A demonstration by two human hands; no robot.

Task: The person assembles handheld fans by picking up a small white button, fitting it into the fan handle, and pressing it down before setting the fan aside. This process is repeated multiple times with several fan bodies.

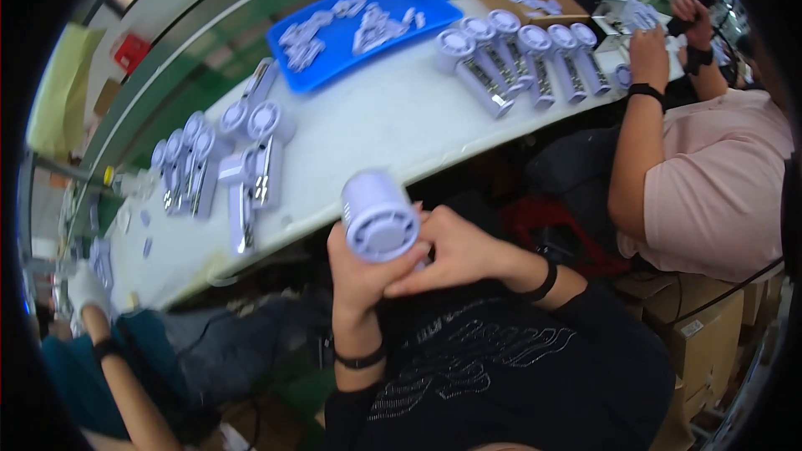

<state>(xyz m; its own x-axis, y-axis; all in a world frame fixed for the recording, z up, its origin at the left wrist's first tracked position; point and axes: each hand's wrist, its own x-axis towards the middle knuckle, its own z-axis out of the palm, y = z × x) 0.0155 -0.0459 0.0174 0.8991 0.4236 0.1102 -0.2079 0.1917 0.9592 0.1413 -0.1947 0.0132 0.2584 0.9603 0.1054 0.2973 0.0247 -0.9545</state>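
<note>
In front of my chest, near the bench edge, is a lavender handheld fan [380, 221] with a round vented head that faces me. My left hand [357, 277] is closed around its left and lower side, thumb across the front below the head. From the right, my right hand [455, 252] grips the lower part, its thumb meeting the left one. The handle is mostly hidden behind my fingers. Similar fans, their handles open with metallic parts showing, lie on the bench to the left [266, 121] and in a row to the right [456, 43].
A blue tray [326, 81] of small lavender parts sits on the white bench [368, 117]. Behind the right row stands a cardboard box [493, 2] with more parts. A co-worker in pink [710, 175] works at right; another person's gloved hand [86, 288] shows at left.
</note>
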